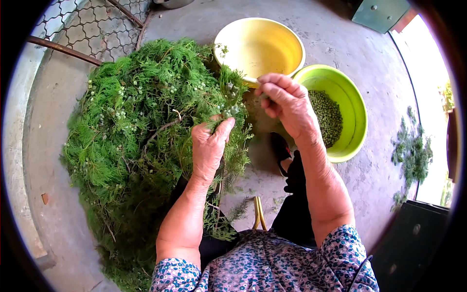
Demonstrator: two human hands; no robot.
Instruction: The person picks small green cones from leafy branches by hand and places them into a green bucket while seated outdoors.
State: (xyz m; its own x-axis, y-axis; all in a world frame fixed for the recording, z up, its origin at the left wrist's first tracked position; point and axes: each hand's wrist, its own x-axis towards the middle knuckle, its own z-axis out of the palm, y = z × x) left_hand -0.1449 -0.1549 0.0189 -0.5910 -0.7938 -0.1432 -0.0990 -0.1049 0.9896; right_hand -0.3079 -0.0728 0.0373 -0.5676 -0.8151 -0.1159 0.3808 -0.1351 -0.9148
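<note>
My left hand (208, 150) is closed on a green conifer sprig (230, 103) that carries pale bluish cones, its thumb and fingers pinching it near the cones. To its right, my right hand (287, 103) is raised with thumb and fingertips pinched together; whatever they hold, if anything, is too small to make out. A large heap of cut conifer branches (131, 117), dotted with similar cones, lies under and left of my left hand. Right beside my right wrist stands a lime-green basin (357, 114) with many small green cones (327, 117) in its bottom.
A yellow basin (258, 41) stands beyond my right hand, touching or nearly touching the green one. Wire mesh in a rusty frame (65, 51) lies at the far left. Loose green sprigs (412, 146) lie on the concrete floor at right, near a dark box (413, 238).
</note>
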